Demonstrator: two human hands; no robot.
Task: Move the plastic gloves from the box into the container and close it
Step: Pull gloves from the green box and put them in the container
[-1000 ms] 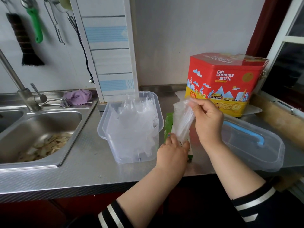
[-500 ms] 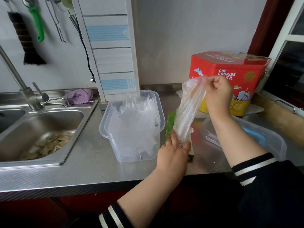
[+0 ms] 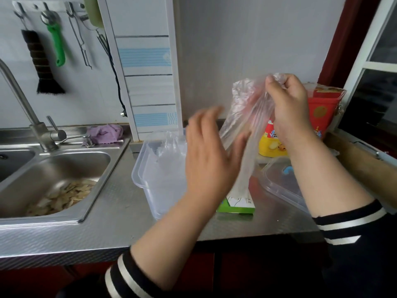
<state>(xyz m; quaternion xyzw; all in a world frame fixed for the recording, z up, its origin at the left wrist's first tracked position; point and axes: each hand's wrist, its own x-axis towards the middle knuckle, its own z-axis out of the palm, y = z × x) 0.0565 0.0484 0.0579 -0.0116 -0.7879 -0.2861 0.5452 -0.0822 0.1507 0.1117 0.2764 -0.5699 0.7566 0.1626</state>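
Container [image 3: 148, 181] part-filled, lid [image 3: 283, 186] off at 3 o'clock; right hand [image 3: 287, 108] pinches gloves [image 3: 242, 117] above box [image 3: 238, 203], left hand [image 3: 210, 155] released.

I see bare steel table [image 3: 111, 229] along the front edge, from the sink [image 3: 71, 214] rim to the right corner; a hand could pass there. The clear plastic container [image 3: 148, 186], open on top, stands mid-table, touching or just beside the green-and-white cardboard box [image 3: 238, 206]. The clear lid [image 3: 281, 186] fills the right side, the red cookie tin [image 3: 322, 110] the back right corner.
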